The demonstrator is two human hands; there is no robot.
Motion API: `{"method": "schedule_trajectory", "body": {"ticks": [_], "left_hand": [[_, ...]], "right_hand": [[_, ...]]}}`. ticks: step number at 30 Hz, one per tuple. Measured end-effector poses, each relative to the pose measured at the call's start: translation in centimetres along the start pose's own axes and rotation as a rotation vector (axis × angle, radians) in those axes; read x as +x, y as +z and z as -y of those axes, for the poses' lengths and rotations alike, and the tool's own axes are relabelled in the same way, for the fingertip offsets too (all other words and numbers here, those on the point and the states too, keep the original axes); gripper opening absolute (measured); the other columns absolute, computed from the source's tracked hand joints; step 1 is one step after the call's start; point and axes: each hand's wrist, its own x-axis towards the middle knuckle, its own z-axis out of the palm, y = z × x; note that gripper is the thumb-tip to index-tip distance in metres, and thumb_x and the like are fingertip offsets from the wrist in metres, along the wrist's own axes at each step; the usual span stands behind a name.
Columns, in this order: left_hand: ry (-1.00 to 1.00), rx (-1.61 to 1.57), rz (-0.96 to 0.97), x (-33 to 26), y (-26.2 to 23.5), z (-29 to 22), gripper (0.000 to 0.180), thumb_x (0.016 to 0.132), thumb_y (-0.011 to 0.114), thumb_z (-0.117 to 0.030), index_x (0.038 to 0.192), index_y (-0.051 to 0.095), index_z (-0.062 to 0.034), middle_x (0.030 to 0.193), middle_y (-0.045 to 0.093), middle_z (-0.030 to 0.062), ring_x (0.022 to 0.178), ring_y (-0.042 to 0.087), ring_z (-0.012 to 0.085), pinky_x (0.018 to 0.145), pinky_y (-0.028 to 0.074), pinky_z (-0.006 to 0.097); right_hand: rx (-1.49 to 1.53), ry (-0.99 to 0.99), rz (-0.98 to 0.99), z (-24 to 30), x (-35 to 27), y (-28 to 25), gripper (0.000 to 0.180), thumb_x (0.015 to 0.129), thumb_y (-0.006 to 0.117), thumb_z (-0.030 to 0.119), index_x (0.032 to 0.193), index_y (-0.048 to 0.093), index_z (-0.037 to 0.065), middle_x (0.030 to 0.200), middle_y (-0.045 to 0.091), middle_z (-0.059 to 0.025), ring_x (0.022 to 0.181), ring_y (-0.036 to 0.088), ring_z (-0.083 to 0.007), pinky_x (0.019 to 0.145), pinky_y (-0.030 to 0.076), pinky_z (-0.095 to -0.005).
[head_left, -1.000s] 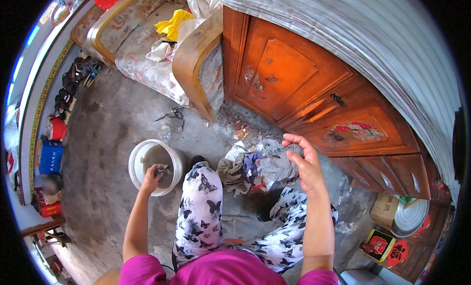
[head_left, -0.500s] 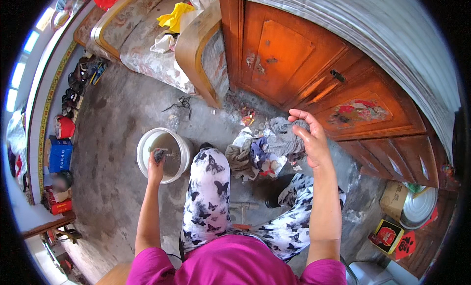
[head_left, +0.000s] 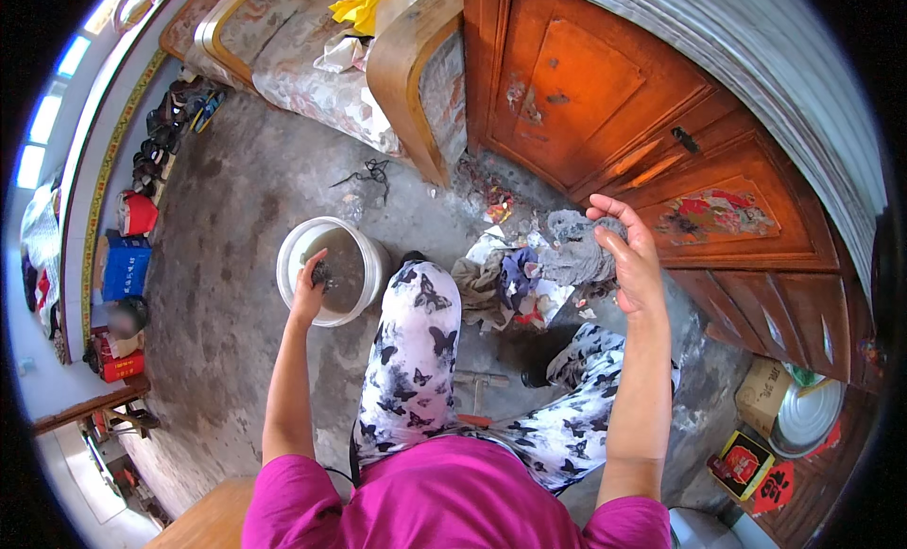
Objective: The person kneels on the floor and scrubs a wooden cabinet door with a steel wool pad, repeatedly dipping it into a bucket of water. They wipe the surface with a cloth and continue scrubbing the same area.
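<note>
Over the left side of a white bucket [head_left: 375, 275] of murky water, my left hand [head_left: 308, 292] closes on a dark grey, wiry scrubbing pad [head_left: 321, 274], partly hidden by the fingers. My right hand [head_left: 635, 265] is raised at the right, its fingers curled toward the thumb round a grey fuzzy lump [head_left: 614, 230]. Behind it lies a crumpled grey cloth [head_left: 571, 262], so the border between lump and cloth is hard to see. Beside that cloth on the floor are an olive cloth [head_left: 480, 286] and a blue-purple cloth [head_left: 518, 269].
A hammer [head_left: 480, 390] lies between my legs. Ahead stand a floral sofa with a wooden arm [head_left: 402, 77] and an orange-brown wooden cabinet [head_left: 586, 86]. Shoes [head_left: 156, 152] and a blue box [head_left: 125, 265] line the left wall. A cardboard box [head_left: 761, 394] sits at right.
The whole view has shifted, moving the scene right and slightly up. My left hand stays over the bucket, with the pad showing less. My right hand still holds the grey lump beside the cloths.
</note>
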Motion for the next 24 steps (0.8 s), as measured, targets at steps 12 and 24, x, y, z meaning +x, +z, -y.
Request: {"method": "schedule_trajectory", "body": {"ticks": [12,24], "left_hand": [[-0.276,0.076,-0.137,1.5,1.0,1.5,0.037,0.109,0.057,-0.031,0.128,0.059,0.0002,0.108,0.072,0.023,0.103,0.069,0.0404,0.093,0.052,0.045],[-0.123,-0.214,-0.44,2.4,-2.4,2.2,0.035,0.109,0.057,-0.031,0.123,0.06,0.0012,0.107,0.069,0.0141,0.095,0.065,0.0266,0.089,0.052,0.039]], "right_hand": [[-0.058,-0.029,-0.014,-4.7,0.7,2.7,0.039,0.093,0.066,0.001,0.132,0.067,0.004,0.123,0.067,-0.0044,0.117,0.057,-0.0116,0.109,0.038,-0.0285],[-0.1,0.001,0.008,-6.1,0.8,4.3,0.043,0.094,0.063,0.003,0.136,0.065,0.005,0.124,0.067,-0.0036,0.117,0.057,-0.0111,0.108,0.04,-0.0272]]}}
